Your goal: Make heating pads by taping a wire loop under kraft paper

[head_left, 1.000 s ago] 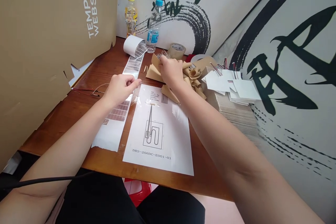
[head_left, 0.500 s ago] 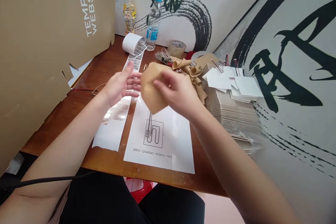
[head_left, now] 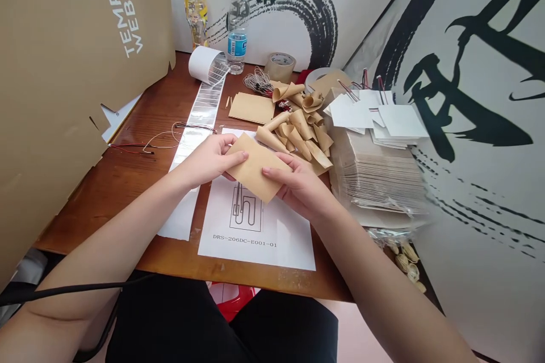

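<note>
A tan sheet of kraft paper point(head_left: 259, 169) is held tilted between both hands, above a printed diagram sheet point(head_left: 255, 247) on the table. My left hand point(head_left: 217, 156) pinches its left corner, thumb on top. On the opposite side my right hand point(head_left: 300, 181) grips the edge, its thumb also on the face; the fingers beneath are partly hidden. Just beyond lies a flat stack of similar tan sheets point(head_left: 252, 107). To the right of that, curled tan pieces point(head_left: 300, 135) are heaped. A strip of silvery labels point(head_left: 200, 116) runs from a white roll point(head_left: 205, 65) toward me, passing left of the diagram sheet.
Thin wires point(head_left: 164, 139) lie on the left of the table. A thick stack of grey-white sheets in plastic point(head_left: 378, 178) stands at right, with white squares point(head_left: 400, 122) on top. Two bottles point(head_left: 237, 28) and a tape roll point(head_left: 280, 67) are behind. A large cardboard panel point(head_left: 85, 96) borders the left.
My left hand has come in from the side and taken hold of the kraft paper's left corner. The paper has lowered and flattened out, uncovering the tan stack behind. The view has shifted slightly.
</note>
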The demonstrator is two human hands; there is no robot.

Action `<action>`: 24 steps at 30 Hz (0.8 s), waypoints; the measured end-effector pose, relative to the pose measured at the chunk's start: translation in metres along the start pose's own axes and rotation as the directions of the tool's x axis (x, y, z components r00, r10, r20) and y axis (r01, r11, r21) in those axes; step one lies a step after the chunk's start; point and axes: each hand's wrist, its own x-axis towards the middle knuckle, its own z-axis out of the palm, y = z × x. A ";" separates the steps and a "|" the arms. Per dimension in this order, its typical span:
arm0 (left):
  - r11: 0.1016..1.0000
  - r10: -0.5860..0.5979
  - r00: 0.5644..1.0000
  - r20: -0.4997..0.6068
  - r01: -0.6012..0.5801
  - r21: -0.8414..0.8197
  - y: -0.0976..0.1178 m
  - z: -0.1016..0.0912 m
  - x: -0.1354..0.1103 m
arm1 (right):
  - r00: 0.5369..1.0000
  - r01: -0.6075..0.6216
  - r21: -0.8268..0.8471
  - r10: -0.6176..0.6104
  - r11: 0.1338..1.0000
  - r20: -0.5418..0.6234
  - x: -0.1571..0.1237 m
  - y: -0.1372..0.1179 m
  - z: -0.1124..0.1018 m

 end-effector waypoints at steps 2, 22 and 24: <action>1.000 0.005 1.000 0.005 -0.005 -0.025 0.001 0.001 -0.001 | 0.999 -0.013 -0.019 0.013 1.000 -0.036 0.001 0.002 -0.002; 0.909 -0.374 0.870 0.319 0.277 0.310 0.004 -0.001 -0.006 | 0.936 -0.284 -0.577 0.352 0.766 0.007 -0.015 -0.020 -0.015; 0.902 -0.392 0.852 0.346 0.283 0.326 0.003 0.001 -0.007 | 0.926 -0.295 -0.597 0.377 0.746 0.014 -0.017 -0.020 -0.013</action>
